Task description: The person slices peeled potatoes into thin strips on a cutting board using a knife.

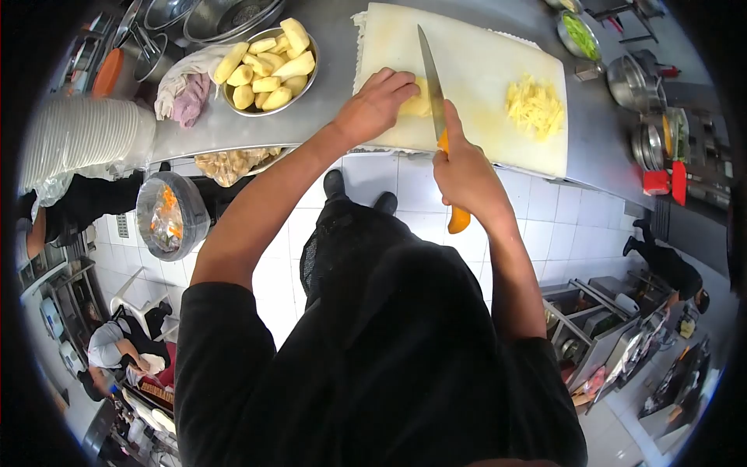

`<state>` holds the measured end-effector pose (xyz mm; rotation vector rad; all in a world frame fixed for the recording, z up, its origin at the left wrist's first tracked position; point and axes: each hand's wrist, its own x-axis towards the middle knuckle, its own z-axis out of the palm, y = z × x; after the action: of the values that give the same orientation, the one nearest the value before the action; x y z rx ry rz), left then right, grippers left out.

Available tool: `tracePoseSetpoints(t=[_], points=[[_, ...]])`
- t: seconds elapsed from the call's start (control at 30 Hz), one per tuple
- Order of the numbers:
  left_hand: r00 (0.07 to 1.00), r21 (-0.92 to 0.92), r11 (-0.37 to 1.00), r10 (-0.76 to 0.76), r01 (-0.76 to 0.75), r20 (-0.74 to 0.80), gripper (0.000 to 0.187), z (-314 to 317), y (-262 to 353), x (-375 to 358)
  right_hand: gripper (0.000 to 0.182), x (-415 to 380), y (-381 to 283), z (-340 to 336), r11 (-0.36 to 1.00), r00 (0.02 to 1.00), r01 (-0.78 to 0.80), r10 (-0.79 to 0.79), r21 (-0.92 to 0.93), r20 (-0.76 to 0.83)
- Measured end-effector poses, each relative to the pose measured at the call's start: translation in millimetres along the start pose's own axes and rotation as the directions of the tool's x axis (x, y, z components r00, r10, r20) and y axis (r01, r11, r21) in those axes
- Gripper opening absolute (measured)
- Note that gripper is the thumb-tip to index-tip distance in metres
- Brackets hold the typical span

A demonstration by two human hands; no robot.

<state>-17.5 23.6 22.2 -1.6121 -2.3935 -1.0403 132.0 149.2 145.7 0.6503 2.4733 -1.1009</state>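
A white cutting board (467, 54) lies on the steel counter. My right hand (471, 180) is wrapped round the orange handle of a kitchen knife (430, 74), its long blade pointing away from me over the board. Just left of the blade, my left hand (377, 107) presses curled fingers onto a pale yellow piece of peeled potato (416, 101). A heap of thin potato sticks (535, 107) sits on the board's right side. To the left of my left hand, a metal bowl (268, 114) is piled with peeled potatoes (294, 67).
Beside the bowl lies a crumpled cloth (187, 86), near a stack of clear plastic containers (85, 140). A lined bin (171, 218) with scraps stands below the counter. Metal bowls (634, 82) line the right end. Other people (124, 350) are at the left and right.
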Motion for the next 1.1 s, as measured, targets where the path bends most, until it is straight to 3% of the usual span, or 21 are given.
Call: tracePoseSetpoints(t=[0.23,0.43,0.63,0.73,0.93,1.1], points=[[1.000,0.002,1.000,-0.010,0.010,0.014,0.041,-0.8,0.7,2.7,0.076,-4.6,6.3,20.1,0.992,0.990,0.066,-0.079,-0.111,-0.113],[1.000,0.003,1.000,-0.009,0.009,0.030,0.042,-1.3,2.9,2.2,0.076,-1.0,20.8,28.6,0.998,0.991,0.040,-0.046,-0.047,-0.127],[1.000,-0.008,1.000,0.021,-0.021,0.007,0.041,3.4,-2.0,-0.1,0.079,69.3,32.1,27.5,0.995,0.976,0.098,-0.101,-0.026,-0.193],[1.000,-0.015,1.000,0.024,-0.023,0.020,0.040,-0.4,-0.5,2.9,0.080,63.5,-5.4,-5.3,0.994,0.994,0.032,-0.021,0.103,-0.108],[1.000,-0.040,0.999,0.023,-0.023,-0.004,0.040,2.7,-2.8,1.7,0.074,0.5,-33.1,-10.5,0.989,0.989,-0.149,0.149,-0.001,0.008],[1.000,-0.029,1.000,0.006,-0.006,-0.006,0.037,2.7,-0.9,1.1,0.074,-24.5,-36.4,-10.1,0.992,0.993,-0.122,0.122,0.027,-0.004]])
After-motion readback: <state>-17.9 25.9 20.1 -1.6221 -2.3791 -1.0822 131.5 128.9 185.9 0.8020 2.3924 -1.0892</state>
